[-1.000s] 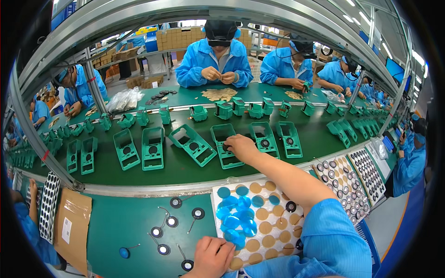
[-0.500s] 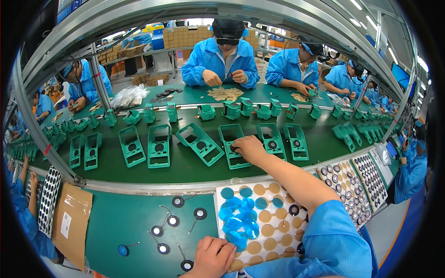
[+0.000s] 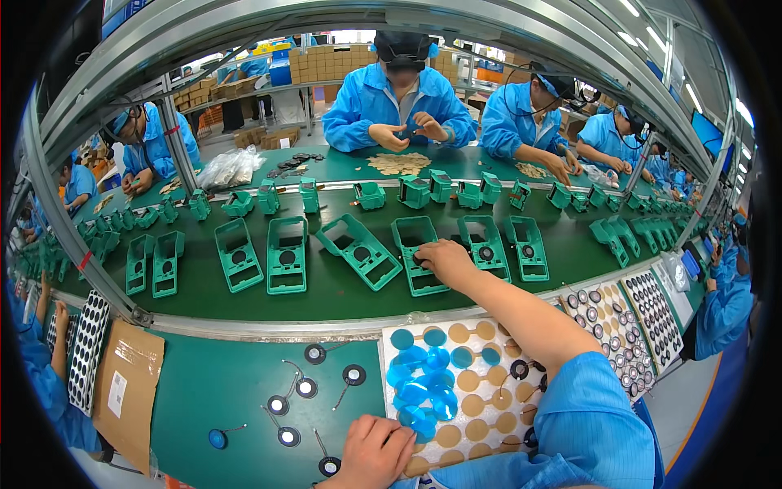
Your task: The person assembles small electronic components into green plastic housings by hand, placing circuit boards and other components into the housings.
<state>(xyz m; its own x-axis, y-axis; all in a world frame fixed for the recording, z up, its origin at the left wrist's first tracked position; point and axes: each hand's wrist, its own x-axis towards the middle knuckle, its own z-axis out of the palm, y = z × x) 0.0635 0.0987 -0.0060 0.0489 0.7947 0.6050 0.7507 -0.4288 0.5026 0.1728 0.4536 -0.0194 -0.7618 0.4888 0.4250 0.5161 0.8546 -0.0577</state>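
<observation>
My right arm reaches across to the dark green belt. There my right hand (image 3: 446, 262) has its bent fingertips on a small black round speaker (image 3: 419, 258) inside an open green plastic housing (image 3: 427, 287). The fingers partly cover the speaker. Close to my body, my left hand (image 3: 376, 451) rests with loosely bent fingers, nothing visible in it, at the left edge of a white sheet (image 3: 456, 410) with tan discs. Clear blue film discs (image 3: 414, 392) lie heaped on that sheet, beside my left fingertips. Several wired black speakers (image 3: 306, 387) are scattered on the green bench to the left.
More green housings (image 3: 287, 257) line the belt, with smaller green parts (image 3: 369, 194) behind. A metal rail (image 3: 269, 331) separates belt and bench. A cardboard piece (image 3: 126, 391) lies left; trays of round parts (image 3: 607, 330) lie right. Co-workers in blue (image 3: 399, 106) sit opposite.
The housings have shifted slightly right, and my right hand with them, still at the same speaker. My left hand stays put. The co-worker opposite has raised both hands, now holding a small dark piece.
</observation>
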